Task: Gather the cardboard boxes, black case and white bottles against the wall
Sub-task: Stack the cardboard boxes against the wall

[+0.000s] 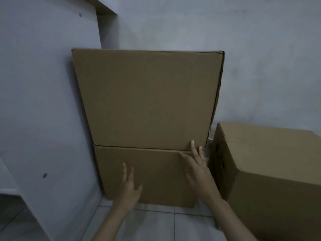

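Head camera: Two cardboard boxes stand stacked against a pale grey wall (243,49), the larger upper box (145,98) resting on the lower box (147,176), which sits on a white tiled floor (156,221). The upper box overhangs the lower one on both sides and its plain front face tilts slightly toward the camera at the top. A white panel (43,101) with two dark screw holes leans or stands just to the left of the stack, touching or nearly touching its left edge; which one cannot be told.

The person's left hand (129,186) is spread loose, fingers apart, in front of the lower box's face, gripping nothing; whether the palm touches the cardboard is unclear. The right hand (198,171) is likewise unclenched, its fingertips (192,143) laid across the seam where the two boxes meet, near the stack's right edge.

A third cardboard box (271,167) sits on the floor just to the right of the stack, close to the wall, with a narrow gap between it and the stacked pair. Its near corner points toward the camera.
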`<action>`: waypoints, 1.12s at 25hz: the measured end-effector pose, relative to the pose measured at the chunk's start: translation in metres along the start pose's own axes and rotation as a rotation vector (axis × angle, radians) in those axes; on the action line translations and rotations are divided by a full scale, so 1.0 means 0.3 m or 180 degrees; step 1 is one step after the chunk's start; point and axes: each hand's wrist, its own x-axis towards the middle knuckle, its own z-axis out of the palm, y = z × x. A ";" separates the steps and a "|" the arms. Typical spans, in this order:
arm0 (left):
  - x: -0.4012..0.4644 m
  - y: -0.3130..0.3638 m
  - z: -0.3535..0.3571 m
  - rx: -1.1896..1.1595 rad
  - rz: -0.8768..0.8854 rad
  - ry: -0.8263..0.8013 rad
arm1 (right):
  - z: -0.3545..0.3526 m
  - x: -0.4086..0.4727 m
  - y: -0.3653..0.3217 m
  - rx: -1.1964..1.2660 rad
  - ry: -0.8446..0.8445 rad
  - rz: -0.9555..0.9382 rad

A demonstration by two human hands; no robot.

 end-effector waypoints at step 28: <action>-0.122 0.837 0.590 0.0666 0.2260 -0.0115 | -0.774 -0.481 0.834 0.1571 0.3001 0.3412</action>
